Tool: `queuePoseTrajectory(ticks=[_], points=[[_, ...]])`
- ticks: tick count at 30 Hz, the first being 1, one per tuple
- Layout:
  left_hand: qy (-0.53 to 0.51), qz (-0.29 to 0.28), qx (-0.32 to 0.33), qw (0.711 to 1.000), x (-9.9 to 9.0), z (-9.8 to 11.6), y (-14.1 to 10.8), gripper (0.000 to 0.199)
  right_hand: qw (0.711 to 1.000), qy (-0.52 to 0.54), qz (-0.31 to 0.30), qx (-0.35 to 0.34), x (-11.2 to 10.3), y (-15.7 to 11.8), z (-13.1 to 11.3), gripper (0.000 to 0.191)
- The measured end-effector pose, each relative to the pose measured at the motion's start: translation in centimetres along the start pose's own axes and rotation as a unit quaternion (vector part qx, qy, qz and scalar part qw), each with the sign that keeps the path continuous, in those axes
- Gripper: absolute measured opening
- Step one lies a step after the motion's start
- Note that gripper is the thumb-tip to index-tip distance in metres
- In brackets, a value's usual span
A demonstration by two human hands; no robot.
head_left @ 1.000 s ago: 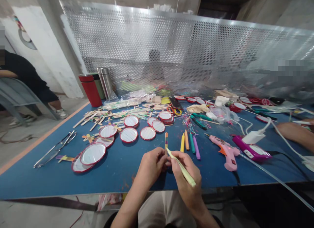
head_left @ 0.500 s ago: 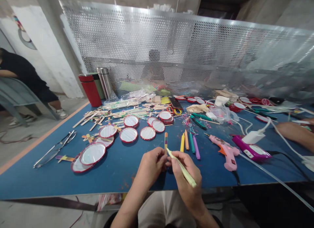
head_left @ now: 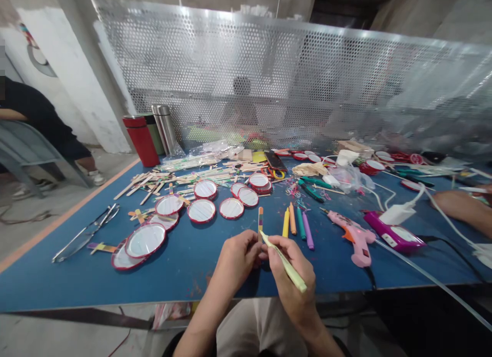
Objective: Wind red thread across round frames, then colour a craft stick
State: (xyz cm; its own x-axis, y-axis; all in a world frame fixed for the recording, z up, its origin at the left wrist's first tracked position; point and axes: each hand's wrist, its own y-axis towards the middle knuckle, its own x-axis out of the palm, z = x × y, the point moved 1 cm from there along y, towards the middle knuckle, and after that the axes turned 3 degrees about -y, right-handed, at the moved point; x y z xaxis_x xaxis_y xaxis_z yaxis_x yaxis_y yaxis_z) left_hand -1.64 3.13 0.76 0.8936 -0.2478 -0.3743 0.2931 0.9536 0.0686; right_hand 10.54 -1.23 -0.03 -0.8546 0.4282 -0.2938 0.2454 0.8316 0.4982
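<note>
Between the fingers of my left hand (head_left: 241, 252) a craft stick (head_left: 260, 218) stands up, banded in orange, purple and other colours. My right hand (head_left: 294, 275) grips a pale yellow-green marker (head_left: 289, 269), its tip at the stick's surface. The stick's lower part is mostly hidden by my fingers. Just beyond my right hand lie a yellow marker (head_left: 286, 222), an orange marker (head_left: 292, 218), a teal marker (head_left: 300, 223) and a purple marker (head_left: 308, 231), side by side on the blue table (head_left: 169, 282).
Several round red-rimmed discs (head_left: 202, 211) lie at the left, with piled craft sticks (head_left: 142, 185) behind. A pink glue gun (head_left: 355, 239) and a purple power strip (head_left: 394, 234) are at the right. Eyeglasses (head_left: 86, 234) rest far left. Another person's arm (head_left: 461, 208) reaches in from the right.
The pale marker's tip has shifted very slightly along the craft stick. My hands keep the same hold, and the other things lie where they were.
</note>
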Motion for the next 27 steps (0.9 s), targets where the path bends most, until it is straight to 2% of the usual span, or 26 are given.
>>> queuePoseTrajectory(ticks=[10, 21, 24, 27], points=[[0.008, 0.002, -0.001, 1.0, -0.08, 0.07, -0.05, 0.015, 1.0, -0.005, -0.014, -0.015, -0.06, 0.02, -0.15, 0.014], [-0.008, -0.003, -0.01, 1.0, -0.1, 0.2, -0.04, 0.016, 1.0, -0.002, -0.02, 0.007, -0.1, -0.02, -0.27, 0.015], [-0.005, -0.004, -0.011, 1.0, -0.03, 0.13, -0.01, 0.016, 1.0, 0.011, -0.005, 0.027, -0.1, -0.1, -0.18, 0.016], [-0.013, -0.012, -0.02, 1.0, 0.08, -0.09, 0.02, 0.016, 0.998, 0.023, 0.036, 0.051, -0.14, -0.2, -0.06, 0.017]])
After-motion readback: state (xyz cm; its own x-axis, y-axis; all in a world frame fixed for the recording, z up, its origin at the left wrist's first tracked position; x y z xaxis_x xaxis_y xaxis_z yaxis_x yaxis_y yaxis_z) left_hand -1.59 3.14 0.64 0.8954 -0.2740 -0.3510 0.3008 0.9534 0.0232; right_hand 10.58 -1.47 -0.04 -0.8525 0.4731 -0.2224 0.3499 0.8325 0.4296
